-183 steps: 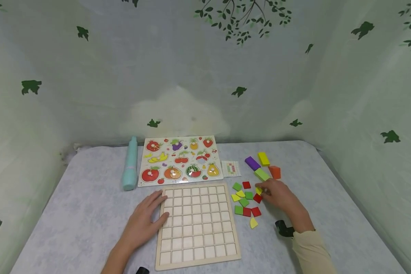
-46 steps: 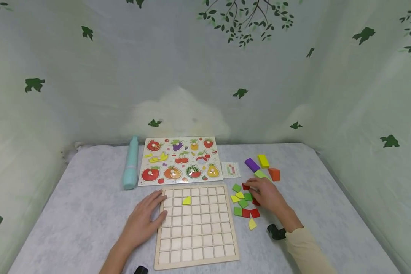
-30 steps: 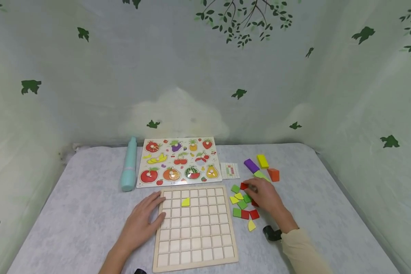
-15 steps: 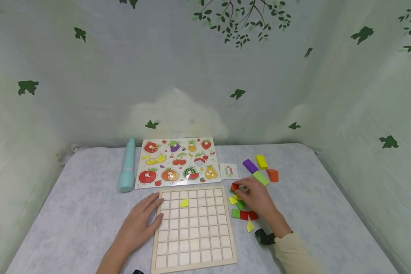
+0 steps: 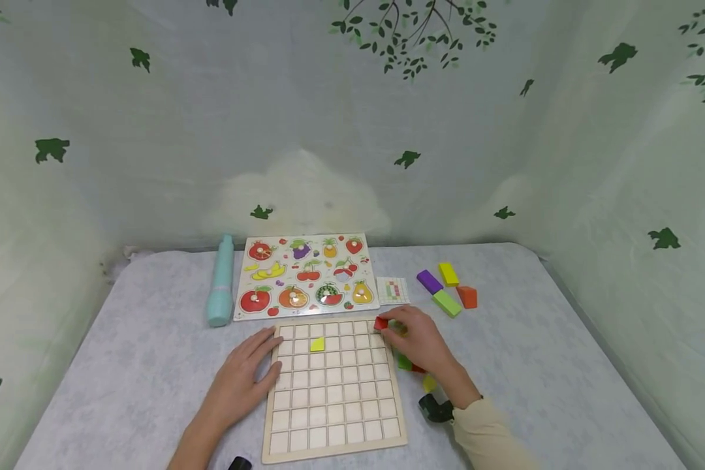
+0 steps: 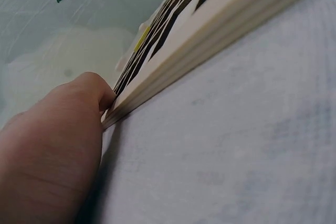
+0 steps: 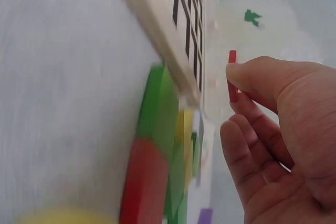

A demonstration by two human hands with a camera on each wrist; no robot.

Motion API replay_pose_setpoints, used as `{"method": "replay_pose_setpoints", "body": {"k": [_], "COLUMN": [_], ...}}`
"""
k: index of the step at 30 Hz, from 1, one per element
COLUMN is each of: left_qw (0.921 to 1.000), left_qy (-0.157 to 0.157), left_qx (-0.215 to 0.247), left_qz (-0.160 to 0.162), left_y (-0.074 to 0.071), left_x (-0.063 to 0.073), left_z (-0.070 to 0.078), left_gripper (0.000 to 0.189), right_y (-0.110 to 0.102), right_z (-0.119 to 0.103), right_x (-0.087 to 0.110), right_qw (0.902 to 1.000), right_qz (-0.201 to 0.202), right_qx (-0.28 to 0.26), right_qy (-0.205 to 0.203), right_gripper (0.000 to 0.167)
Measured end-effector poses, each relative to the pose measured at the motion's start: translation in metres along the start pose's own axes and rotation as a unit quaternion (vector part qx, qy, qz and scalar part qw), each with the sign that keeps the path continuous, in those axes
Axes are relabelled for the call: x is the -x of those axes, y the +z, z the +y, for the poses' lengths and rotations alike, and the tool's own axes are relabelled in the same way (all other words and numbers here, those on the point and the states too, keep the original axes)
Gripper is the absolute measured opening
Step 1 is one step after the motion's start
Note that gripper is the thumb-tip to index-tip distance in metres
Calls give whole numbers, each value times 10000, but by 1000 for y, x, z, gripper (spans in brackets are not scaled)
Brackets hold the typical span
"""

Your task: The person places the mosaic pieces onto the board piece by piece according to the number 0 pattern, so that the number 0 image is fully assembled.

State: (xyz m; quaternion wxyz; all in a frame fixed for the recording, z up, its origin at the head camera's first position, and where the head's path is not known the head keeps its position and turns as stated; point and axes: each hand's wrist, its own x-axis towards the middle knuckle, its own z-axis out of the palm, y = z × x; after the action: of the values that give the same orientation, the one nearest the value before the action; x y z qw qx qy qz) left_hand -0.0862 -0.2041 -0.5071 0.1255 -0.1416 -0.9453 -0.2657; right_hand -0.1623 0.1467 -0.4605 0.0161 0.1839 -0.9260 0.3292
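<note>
A red square tile [image 5: 380, 323] is pinched between the thumb and fingertips of my right hand [image 5: 420, 339], above the upper right corner of a wooden grid board [image 5: 335, 396]. In the right wrist view the same red tile [image 7: 232, 75] appears edge-on, clear of the board. My left hand [image 5: 237, 378] rests along the board's left edge with its fingers spread, fingertips on the frame. One yellow tile with a curved side [image 5: 317, 344] lies in a cell near the board's top. Under and beside my right hand, green [image 5: 404, 361], red and yellow tiles are partly hidden.
Behind the board lies a fruit picture puzzle [image 5: 305, 277], with a teal bottle-shaped object [image 5: 220, 284] on its left. A small patterned card [image 5: 392, 291] sits at its right. Further right are purple [image 5: 429, 281], yellow [image 5: 449, 274], light green [image 5: 447, 303] and orange [image 5: 467, 297] blocks.
The yellow tile has come onto the board since the oldest frame. My right hand then took the red tile from the loose pieces and carried it left over the board. My left hand stayed put.
</note>
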Motion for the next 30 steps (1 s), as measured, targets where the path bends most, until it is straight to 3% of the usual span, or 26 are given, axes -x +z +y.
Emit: {"method": "replay_pose_setpoints", "body": {"k": [17,30], "left_qw": [9989,9987], "left_qy": [-281,-289], "left_qx": [364,430], "left_qz": [-45,16], "left_y": [0,0], "left_x": [0,0], "left_z": [1,2], "left_gripper": [47,46], "right_y": [26,44], "right_z": [-34,-48], "right_x": [-4,-8], "right_qw": [9973,9937], "right_qz": [-508,-953], "right_qx": [-175,-41], "right_qy": [-502,-596], "right_gripper": [26,24]}}
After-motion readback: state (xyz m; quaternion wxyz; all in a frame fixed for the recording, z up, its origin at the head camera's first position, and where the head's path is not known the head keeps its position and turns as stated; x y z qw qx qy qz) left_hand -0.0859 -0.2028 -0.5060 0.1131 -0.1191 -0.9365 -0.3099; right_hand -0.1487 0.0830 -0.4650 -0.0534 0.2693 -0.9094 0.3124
